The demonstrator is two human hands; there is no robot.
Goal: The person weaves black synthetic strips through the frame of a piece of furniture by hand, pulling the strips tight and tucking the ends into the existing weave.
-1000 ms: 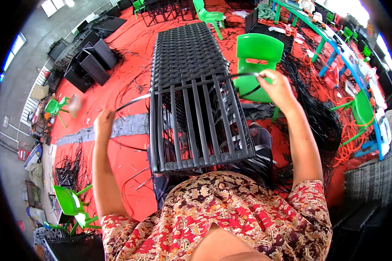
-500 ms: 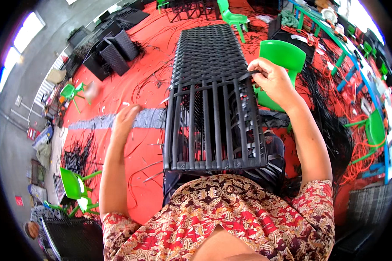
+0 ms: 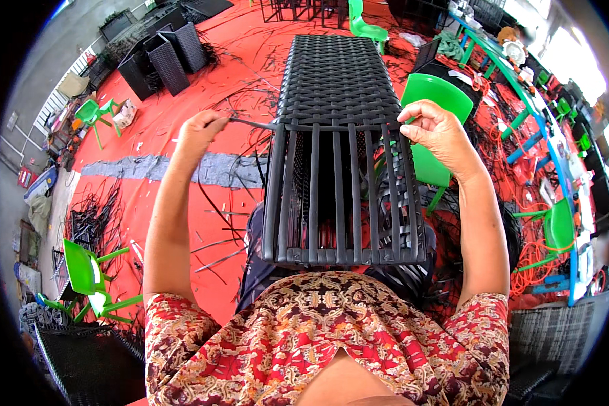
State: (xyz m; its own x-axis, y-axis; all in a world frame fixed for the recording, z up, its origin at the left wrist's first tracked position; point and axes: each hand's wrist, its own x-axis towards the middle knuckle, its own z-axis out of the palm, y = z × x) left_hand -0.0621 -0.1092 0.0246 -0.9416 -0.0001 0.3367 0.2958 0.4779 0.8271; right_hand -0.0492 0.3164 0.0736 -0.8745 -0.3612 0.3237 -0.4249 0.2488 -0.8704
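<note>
A black woven wicker panel on a box-like frame (image 3: 338, 81) stands in front of me. Its far part is closely woven, while bare upright slats (image 3: 338, 196) show on the near part. My left hand (image 3: 201, 135), out to the left, pinches the end of a flat black strip (image 3: 254, 124). From there the strip runs taut to the frame's left edge and along the weave's near border. At the right edge, my right hand (image 3: 440, 132) has thumb and forefinger curled close to the border; what lies between them is too small to make out.
Green plastic chairs (image 3: 436, 95) stand to the right and left (image 3: 81, 267). Dark woven pieces (image 3: 166, 64) are at the far left. Loose black strips (image 3: 98, 223) litter the red floor covering (image 3: 183, 237). A long blue-green table frame (image 3: 538, 122) curves along the right.
My left hand has moved up and now holds the strip stretched leftward. The strip end has left my right hand, which has shifted slightly right and down beside the frame's edge.
</note>
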